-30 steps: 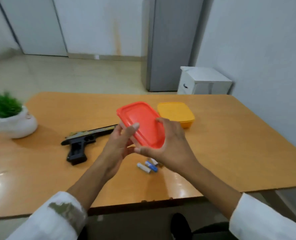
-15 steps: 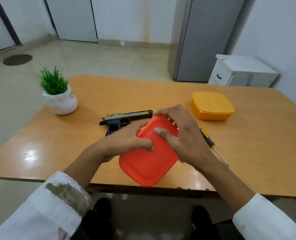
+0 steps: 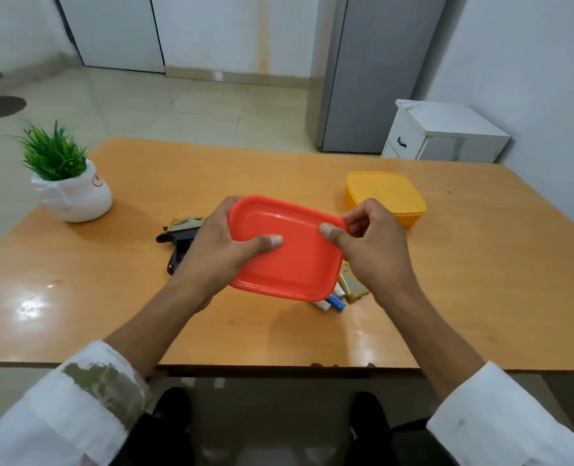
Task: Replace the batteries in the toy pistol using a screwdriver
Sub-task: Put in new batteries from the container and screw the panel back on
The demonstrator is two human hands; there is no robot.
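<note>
Both hands hold a red plastic box (image 3: 289, 247) above the wooden table (image 3: 480, 280). My left hand (image 3: 218, 250) grips its left end, thumb lying on the lid. My right hand (image 3: 369, 240) pinches the lid's right corner between thumb and curled fingers. The black and gold toy pistol (image 3: 179, 233) lies on the table behind my left hand, mostly hidden. Under the box's right corner lie blue and white batteries (image 3: 331, 302) and a gold cover piece (image 3: 352, 287). No screwdriver shows.
A shut yellow plastic box (image 3: 386, 196) stands at the back right of the table. A small green plant in a white pot (image 3: 72, 193) stands at the back left. A white cabinet (image 3: 446, 132) and a grey fridge (image 3: 373, 72) are beyond the table.
The red box has turned level and risen a little off the table. My right hand has shifted from lying over the lid to pinching its right corner. The view has moved.
</note>
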